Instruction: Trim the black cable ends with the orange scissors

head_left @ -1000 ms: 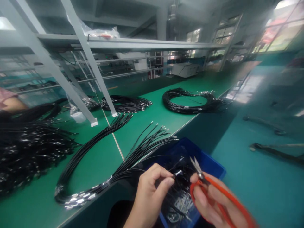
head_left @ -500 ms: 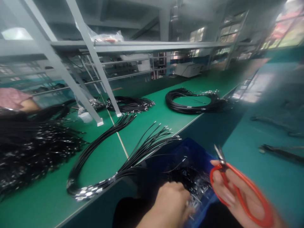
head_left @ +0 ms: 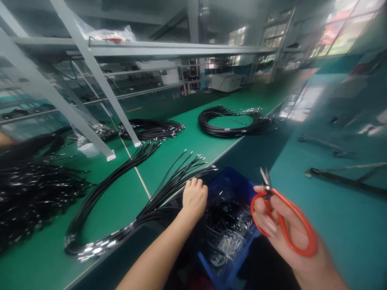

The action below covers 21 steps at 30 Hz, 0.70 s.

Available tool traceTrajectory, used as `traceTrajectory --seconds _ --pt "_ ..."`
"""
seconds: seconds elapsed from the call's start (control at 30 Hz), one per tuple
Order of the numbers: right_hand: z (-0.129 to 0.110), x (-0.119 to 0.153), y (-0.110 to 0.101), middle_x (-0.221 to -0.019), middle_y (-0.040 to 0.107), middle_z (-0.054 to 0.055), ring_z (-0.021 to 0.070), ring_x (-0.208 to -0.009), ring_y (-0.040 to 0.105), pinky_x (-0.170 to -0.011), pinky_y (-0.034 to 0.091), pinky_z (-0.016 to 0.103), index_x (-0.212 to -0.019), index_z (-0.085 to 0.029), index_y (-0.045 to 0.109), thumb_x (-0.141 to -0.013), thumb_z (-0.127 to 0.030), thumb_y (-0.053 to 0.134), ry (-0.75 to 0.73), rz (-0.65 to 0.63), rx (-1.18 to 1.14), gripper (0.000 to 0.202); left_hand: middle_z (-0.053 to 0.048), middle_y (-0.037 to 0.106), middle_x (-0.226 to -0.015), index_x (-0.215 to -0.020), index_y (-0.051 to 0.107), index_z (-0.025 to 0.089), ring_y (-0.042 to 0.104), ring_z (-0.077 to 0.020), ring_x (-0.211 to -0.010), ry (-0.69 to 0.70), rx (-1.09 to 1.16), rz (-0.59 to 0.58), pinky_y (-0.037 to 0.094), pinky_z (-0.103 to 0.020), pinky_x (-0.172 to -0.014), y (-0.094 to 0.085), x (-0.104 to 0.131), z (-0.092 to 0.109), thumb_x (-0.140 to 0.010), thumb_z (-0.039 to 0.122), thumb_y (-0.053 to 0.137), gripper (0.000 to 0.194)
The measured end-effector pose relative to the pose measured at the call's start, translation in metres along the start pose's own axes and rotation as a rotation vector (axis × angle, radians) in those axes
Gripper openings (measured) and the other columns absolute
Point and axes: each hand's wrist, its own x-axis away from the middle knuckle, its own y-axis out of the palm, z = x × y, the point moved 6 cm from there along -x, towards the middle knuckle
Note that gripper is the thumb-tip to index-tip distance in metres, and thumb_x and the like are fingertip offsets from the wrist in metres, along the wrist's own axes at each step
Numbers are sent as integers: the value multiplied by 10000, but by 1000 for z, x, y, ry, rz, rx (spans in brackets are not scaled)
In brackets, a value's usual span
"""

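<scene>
In the head view my right hand [head_left: 272, 219] holds red-handled scissors [head_left: 282, 221] over the right side, fingers through the loops and the short blades slightly apart. My left hand [head_left: 195, 197] is at the table edge with its fingers curled, beside the loose ends of a bundle of black cables [head_left: 99, 189]. Its fingertips face away, so what they grip is hidden. The bundle lies in an open curve, with silvery pieces along its near side and metal-tipped ends fanned out. Between my hands sits a blue bin [head_left: 208, 268] holding clear and black scraps.
Two more coils of black cable, a nearer coil [head_left: 151, 129] and a farther coil [head_left: 226, 131], lie on the green table [head_left: 178, 165]. A large cable pile [head_left: 39, 201] is at left. A shelf post [head_left: 99, 80] rises from the table. Another person's arm [head_left: 6, 140] shows at far left.
My left hand has risen out of the bin to the cable ends at the table edge. The scissors remain in my right hand. The whole view has shifted.
</scene>
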Motion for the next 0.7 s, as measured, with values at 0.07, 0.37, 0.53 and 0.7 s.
traceTrajectory --seconds 0.07,0.37,0.53,0.7 --pt "-12 1 -4 -680 557 7 82 -476 375 -456 335 200 -994 -187 648 -826 -254 594 -51 36 8 188 -89 618 -877 -873 624 143 562 -238 -886 -5 1 -43 411 -403 -797 5 -9 3 -850 145 501 124" --pt "-37 -1 -10 -652 522 -7 94 -507 415 -464 341 203 -985 -195 633 -809 -232 607 -150 77 22 182 -50 628 -964 -978 601 136 603 -184 -866 34 65 -184 486 -392 -779 29 -22 13 -875 290 538 196" --pt "-40 -7 -15 -631 499 -27 98 -506 420 -462 340 208 -972 -214 606 -794 -240 641 -190 134 60 183 -35 588 -930 -1023 601 230 602 -181 -834 2 190 -53 465 -303 -692 -11 -23 17 -939 319 367 264" --pt "-6 -14 2 -615 498 -52 85 -476 411 -448 316 201 -980 -214 568 -759 -246 698 -79 125 109 258 -29 540 -926 -1092 594 251 570 -139 -836 68 422 81 442 -242 -740 -61 9 31 -939 252 343 294"
